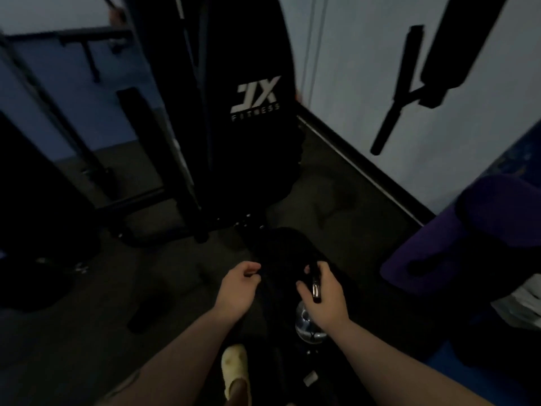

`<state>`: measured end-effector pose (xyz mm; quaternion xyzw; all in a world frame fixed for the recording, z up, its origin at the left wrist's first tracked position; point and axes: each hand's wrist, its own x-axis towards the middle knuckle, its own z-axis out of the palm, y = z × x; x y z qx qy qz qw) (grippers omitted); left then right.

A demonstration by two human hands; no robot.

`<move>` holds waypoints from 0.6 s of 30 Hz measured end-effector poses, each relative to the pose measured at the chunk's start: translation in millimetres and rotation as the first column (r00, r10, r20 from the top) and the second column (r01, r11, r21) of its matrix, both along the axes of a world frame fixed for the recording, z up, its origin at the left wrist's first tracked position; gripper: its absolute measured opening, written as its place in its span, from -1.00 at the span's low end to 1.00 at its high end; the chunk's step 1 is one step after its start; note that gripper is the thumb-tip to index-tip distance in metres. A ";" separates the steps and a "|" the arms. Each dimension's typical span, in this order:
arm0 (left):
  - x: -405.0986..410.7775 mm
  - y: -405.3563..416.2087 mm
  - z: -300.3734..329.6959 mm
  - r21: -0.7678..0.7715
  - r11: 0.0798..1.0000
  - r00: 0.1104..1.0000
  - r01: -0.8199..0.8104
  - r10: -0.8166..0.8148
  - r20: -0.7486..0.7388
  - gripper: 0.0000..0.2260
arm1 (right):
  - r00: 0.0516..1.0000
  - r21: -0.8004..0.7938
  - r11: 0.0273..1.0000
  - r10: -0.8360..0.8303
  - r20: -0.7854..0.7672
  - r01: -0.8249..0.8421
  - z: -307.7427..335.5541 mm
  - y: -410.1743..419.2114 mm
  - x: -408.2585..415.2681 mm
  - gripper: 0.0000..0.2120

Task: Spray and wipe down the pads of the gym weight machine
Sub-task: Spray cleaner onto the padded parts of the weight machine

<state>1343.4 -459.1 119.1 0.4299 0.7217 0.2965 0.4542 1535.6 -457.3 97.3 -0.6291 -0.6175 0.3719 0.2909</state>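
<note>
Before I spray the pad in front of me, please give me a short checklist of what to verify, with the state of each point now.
1. Spray bottle in the right hand: ok, the fingers are curled round its dark top and the clear body hangs below the palm.
2. Nozzle aimed at the pad: cannot tell, the picture is too dark and blurred.
3. Cloth ready in the left hand: cannot tell, its fingers are curled at the edge of something black.
4. Pad within reach: ok, it lies just beyond both hands.
5. Enough liquid in the bottle: cannot tell.
</note>
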 end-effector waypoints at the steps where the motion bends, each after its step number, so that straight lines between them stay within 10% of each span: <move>1: -8.8 -9.8 1.2 -0.002 0.999 0.999 -0.035 0.035 -0.005 -0.76 | 1.000 -0.006 1.000 0.028 -0.001 -0.028 -1.8 -4.8 -8.4 -0.76; 18: -158.6 -124.3 17.3 0.017 0.972 0.972 -0.234 0.234 0.033 -0.75 | 0.973 -0.014 0.973 0.231 0.002 -0.231 10.5 -79.2 -158.0 -0.75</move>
